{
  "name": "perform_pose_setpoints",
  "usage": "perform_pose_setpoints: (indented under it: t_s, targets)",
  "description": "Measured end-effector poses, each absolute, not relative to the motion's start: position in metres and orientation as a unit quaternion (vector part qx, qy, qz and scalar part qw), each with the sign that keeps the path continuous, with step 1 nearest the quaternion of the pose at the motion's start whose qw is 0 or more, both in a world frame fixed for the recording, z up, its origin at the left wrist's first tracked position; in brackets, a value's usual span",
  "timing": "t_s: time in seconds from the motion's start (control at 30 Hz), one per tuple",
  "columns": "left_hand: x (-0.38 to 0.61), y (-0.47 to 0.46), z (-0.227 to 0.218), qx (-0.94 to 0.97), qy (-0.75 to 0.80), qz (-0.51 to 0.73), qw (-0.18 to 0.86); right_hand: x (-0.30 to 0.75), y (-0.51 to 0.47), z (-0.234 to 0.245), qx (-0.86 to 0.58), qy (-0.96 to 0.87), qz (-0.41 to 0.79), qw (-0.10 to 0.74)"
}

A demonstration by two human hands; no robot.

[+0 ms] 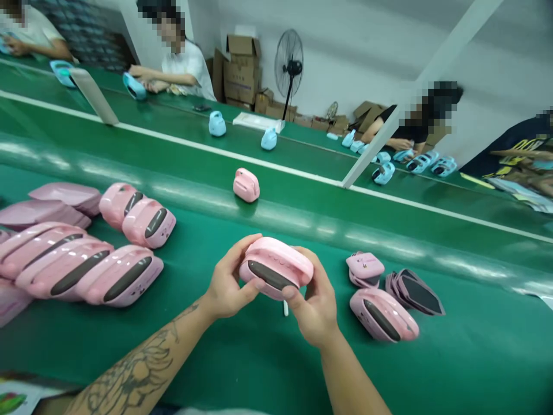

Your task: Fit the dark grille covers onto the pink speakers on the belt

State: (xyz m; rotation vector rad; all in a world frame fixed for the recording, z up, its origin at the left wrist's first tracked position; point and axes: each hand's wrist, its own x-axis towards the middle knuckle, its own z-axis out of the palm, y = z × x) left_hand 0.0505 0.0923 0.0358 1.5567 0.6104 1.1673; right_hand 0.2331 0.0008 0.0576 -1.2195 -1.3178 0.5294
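Note:
Both of my hands hold one pink plastic device point(276, 265) with a dark oval window, just above the green table point(259, 346). My left hand point(227, 282) grips its left end, fingers curled over the top. My right hand point(313, 300) clasps the right end, thumb on the front edge near the window. A small white stick point(286, 308) lies on the table right under the device.
Several pink devices point(86, 259) are piled at the left. Two more point(382, 314) and a stack of dark panels point(417, 291) lie at the right. One pink unit point(246, 184) and blue ones point(217, 124) ride the conveyor. Other people work across the belt; a fan point(288, 63) and cartons stand behind.

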Motion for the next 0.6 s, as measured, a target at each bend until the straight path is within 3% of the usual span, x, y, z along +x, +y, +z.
perform_pose_setpoints:
  t_s: [0.1,0.23,0.37,0.6]
  targets:
    - [0.067,0.117,0.034,0.606,0.279,0.512,0.54,0.237,0.022,0.063,-0.548,-0.531,0.23,0.604]
    - [0.083,0.137,0.034,0.58,0.248,0.484,0.607,0.222,0.039,0.065,-0.569,-0.499,0.094,0.647]
    - [0.088,0.143,0.034,0.554,0.214,0.419,0.687,0.205,0.036,0.066,-0.569,-0.528,-0.013,0.63]
    - [0.105,0.157,0.025,0.545,0.269,0.4,0.687,0.214,0.046,0.069,-0.602,-0.523,0.013,0.603]
